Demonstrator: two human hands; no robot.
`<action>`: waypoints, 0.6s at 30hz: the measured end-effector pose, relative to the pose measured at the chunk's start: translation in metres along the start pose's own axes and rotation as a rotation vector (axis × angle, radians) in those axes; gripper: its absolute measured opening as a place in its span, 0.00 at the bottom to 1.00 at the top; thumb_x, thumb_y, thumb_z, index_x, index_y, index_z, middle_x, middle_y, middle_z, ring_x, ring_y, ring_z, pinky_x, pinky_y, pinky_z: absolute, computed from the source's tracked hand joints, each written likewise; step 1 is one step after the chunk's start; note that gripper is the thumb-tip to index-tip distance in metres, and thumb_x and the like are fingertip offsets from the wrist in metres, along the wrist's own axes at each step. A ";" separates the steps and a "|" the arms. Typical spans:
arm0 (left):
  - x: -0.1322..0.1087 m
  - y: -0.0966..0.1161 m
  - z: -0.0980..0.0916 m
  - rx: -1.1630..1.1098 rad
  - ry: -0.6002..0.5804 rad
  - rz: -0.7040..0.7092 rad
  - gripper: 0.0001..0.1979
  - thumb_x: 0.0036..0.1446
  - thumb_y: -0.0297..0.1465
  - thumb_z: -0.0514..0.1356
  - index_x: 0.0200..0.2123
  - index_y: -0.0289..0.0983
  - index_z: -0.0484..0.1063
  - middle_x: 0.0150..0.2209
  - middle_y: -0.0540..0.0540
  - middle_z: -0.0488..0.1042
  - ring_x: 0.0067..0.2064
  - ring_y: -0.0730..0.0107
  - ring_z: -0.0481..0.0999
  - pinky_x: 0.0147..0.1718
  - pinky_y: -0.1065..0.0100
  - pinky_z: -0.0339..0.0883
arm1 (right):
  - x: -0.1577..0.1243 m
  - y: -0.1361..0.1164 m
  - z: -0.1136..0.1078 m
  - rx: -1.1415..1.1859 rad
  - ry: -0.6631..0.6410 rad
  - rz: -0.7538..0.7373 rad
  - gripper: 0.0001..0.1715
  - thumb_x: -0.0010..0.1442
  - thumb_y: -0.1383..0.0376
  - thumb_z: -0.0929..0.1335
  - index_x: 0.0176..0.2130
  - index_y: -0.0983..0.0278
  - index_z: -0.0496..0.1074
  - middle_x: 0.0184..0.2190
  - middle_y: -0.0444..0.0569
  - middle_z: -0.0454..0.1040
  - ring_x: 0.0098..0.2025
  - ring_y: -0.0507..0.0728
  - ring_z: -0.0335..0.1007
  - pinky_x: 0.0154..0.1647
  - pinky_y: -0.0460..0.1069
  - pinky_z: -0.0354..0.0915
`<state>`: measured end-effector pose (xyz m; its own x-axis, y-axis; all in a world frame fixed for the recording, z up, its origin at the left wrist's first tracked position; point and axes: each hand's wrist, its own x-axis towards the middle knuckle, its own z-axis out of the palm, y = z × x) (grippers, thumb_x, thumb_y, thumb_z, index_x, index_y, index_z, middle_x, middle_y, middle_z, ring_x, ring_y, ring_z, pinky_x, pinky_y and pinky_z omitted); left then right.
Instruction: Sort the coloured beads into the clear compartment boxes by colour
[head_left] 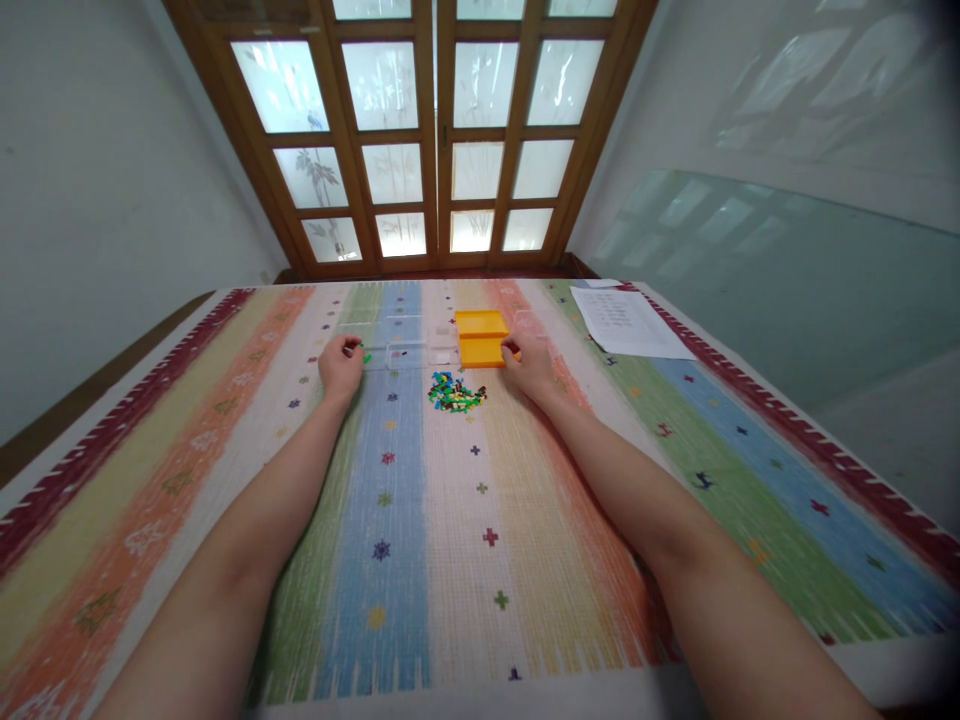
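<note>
My left hand [342, 368] has its fingers curled together at the left end of a row of clear plastic boxes [406, 367]. Small green pieces [366, 354] show at its fingertips; whether they are held or lie in the box I cannot tell. A tiny dark piece [404, 353] sits in the box to its right. Closed at the fingertips, my right hand [531, 366] is over the right edge of an open orange box [481, 338]; anything in its pinch is too small to see. Between the hands, nearer me, lies a pile of tiny multicoloured building bricks [453, 394].
A striped, patterned cloth [457, 560] covers the table. Farther right lies a printed paper sheet [630, 322]. Another clear container [531, 324] stands behind my right hand. Wooden doors with glass panes [439, 140] stand beyond the table.
</note>
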<state>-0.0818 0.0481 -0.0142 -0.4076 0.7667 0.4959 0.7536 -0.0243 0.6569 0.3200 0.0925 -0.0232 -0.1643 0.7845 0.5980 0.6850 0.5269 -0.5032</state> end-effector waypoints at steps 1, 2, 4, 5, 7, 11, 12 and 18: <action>0.003 -0.007 -0.001 0.022 0.009 -0.027 0.13 0.58 0.30 0.58 0.43 0.38 0.79 0.39 0.45 0.80 0.37 0.63 0.76 0.44 0.63 0.69 | 0.000 -0.001 0.000 -0.002 -0.006 -0.002 0.08 0.64 0.65 0.66 0.39 0.62 0.77 0.37 0.52 0.81 0.40 0.63 0.73 0.47 0.56 0.64; 0.005 -0.012 -0.002 0.038 0.012 -0.047 0.13 0.59 0.31 0.58 0.44 0.38 0.80 0.39 0.45 0.80 0.37 0.63 0.76 0.44 0.63 0.69 | 0.000 -0.002 0.000 -0.003 -0.010 -0.006 0.08 0.64 0.65 0.66 0.39 0.62 0.77 0.37 0.53 0.81 0.40 0.63 0.74 0.47 0.56 0.64; 0.007 -0.017 -0.002 0.066 0.009 -0.064 0.14 0.59 0.32 0.58 0.44 0.38 0.80 0.40 0.45 0.80 0.38 0.63 0.76 0.45 0.62 0.69 | -0.001 -0.004 -0.001 -0.001 -0.009 -0.014 0.09 0.64 0.65 0.66 0.38 0.62 0.77 0.37 0.52 0.81 0.40 0.62 0.74 0.48 0.56 0.64; 0.007 -0.019 -0.002 0.078 0.006 -0.063 0.14 0.59 0.32 0.58 0.45 0.38 0.81 0.40 0.44 0.80 0.38 0.62 0.76 0.45 0.62 0.69 | -0.001 -0.005 -0.001 -0.003 -0.007 -0.015 0.09 0.64 0.65 0.66 0.38 0.62 0.77 0.37 0.52 0.81 0.40 0.62 0.74 0.48 0.56 0.64; 0.007 -0.021 -0.001 0.099 0.003 -0.058 0.15 0.60 0.33 0.58 0.45 0.38 0.81 0.41 0.44 0.81 0.38 0.61 0.76 0.46 0.61 0.69 | -0.001 -0.005 -0.001 -0.009 -0.007 -0.009 0.09 0.64 0.65 0.66 0.39 0.62 0.77 0.38 0.52 0.81 0.41 0.62 0.74 0.49 0.56 0.64; 0.006 -0.023 0.002 0.122 -0.017 -0.074 0.16 0.61 0.36 0.58 0.47 0.38 0.82 0.41 0.43 0.82 0.39 0.59 0.77 0.47 0.59 0.69 | -0.001 -0.005 -0.001 -0.008 -0.014 -0.011 0.09 0.64 0.65 0.66 0.38 0.62 0.77 0.37 0.53 0.81 0.40 0.63 0.74 0.48 0.56 0.64; 0.006 -0.024 0.002 0.128 -0.019 -0.076 0.17 0.62 0.36 0.58 0.47 0.38 0.82 0.41 0.42 0.82 0.39 0.59 0.77 0.47 0.59 0.69 | -0.001 -0.005 -0.001 -0.006 -0.015 -0.015 0.09 0.64 0.65 0.66 0.38 0.62 0.77 0.37 0.53 0.81 0.40 0.63 0.74 0.48 0.56 0.64; 0.004 -0.022 0.001 0.160 -0.027 -0.029 0.17 0.63 0.36 0.57 0.48 0.38 0.82 0.42 0.41 0.81 0.41 0.58 0.77 0.48 0.58 0.68 | -0.002 -0.006 0.001 -0.005 -0.051 -0.053 0.09 0.64 0.65 0.66 0.38 0.62 0.77 0.37 0.53 0.81 0.40 0.62 0.73 0.46 0.55 0.64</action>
<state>-0.0994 0.0525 -0.0272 -0.4179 0.7826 0.4613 0.8151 0.0988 0.5708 0.3156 0.0876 -0.0218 -0.2366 0.7712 0.5910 0.6775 0.5670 -0.4686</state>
